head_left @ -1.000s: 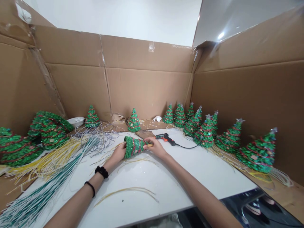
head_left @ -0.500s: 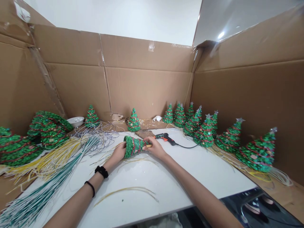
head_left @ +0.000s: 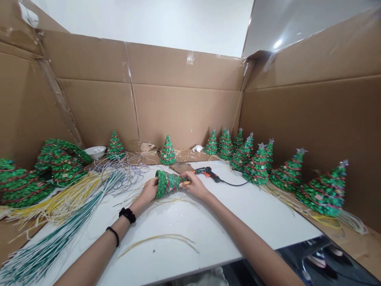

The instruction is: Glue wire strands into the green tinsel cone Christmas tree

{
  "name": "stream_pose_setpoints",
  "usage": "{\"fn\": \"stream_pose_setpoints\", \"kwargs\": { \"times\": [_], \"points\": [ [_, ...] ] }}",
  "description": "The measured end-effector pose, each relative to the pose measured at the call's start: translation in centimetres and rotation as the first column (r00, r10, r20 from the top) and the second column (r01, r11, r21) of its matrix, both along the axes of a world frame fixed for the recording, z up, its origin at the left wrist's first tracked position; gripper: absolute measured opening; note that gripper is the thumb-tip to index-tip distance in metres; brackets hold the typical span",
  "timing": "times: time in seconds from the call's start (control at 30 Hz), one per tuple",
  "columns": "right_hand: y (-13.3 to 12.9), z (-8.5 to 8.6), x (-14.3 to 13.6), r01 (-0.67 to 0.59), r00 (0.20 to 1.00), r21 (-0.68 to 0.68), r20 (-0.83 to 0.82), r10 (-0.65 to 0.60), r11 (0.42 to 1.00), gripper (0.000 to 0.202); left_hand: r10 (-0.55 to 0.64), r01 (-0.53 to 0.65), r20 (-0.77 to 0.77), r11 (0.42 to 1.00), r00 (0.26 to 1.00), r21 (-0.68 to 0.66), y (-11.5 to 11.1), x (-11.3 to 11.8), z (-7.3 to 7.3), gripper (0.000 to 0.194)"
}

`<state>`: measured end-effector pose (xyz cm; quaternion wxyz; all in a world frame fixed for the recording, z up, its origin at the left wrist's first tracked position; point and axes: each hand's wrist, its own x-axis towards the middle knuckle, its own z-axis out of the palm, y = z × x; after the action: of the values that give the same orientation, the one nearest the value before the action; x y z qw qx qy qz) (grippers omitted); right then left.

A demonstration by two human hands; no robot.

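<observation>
A small green Christmas tree ornament with red garland lies on its side in the air above the white tabletop, its wide base to the left. My left hand is closed on the rim of that base, some fingers hidden inside it. At the narrow tip, my right hand pinches a short tan stick-like handle held against the tree. The far end of the handle and its contact with the tip are hidden by fingers. Thin yellowish strands lie on the table below.
A black-and-orange hot glue gun rests beyond my right hand, its cord trailing right. Bundles of green-white strands and yellow strands spread at left. Finished-looking trees with stars line the right. A white bowl stands back left.
</observation>
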<state>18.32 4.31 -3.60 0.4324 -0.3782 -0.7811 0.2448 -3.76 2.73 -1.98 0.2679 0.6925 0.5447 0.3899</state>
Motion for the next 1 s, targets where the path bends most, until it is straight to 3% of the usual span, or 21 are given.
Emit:
{"fn": "stream_pose_setpoints", "kwargs": {
  "times": [0.23,0.67,0.83,0.93,1.0],
  "points": [
    [-0.2,0.1,-0.1,0.014,1.000,-0.016,0.006,-0.014,1.000,0.022,-0.035,0.036,0.035,0.999,0.999,-0.008,0.2,-0.1,-0.4,0.026],
    [-0.3,0.2,-0.4,0.048,0.999,-0.066,-0.021,-0.049,0.997,0.023,-0.022,0.026,0.080,0.998,0.997,-0.048,-0.3,0.4,0.4,0.024],
    [0.4,-0.2,0.0,-0.042,0.997,-0.068,-0.061,0.038,0.997,0.027,-0.028,0.028,0.005,1.000,1.000,0.001,-0.6,0.4,0.9,0.025],
    [0.7,-0.6,0.3,-0.095,0.993,-0.080,-0.074,0.089,0.992,0.031,-0.127,0.130,-0.084,0.991,0.988,0.033,-0.8,0.2,1.4,0.024],
    [0.7,-0.7,0.4,-0.110,0.992,-0.080,-0.073,0.104,0.991,0.031,-0.219,0.218,-0.053,0.976,0.974,-0.013,-0.8,0.0,1.6,0.022]
  ]
}}
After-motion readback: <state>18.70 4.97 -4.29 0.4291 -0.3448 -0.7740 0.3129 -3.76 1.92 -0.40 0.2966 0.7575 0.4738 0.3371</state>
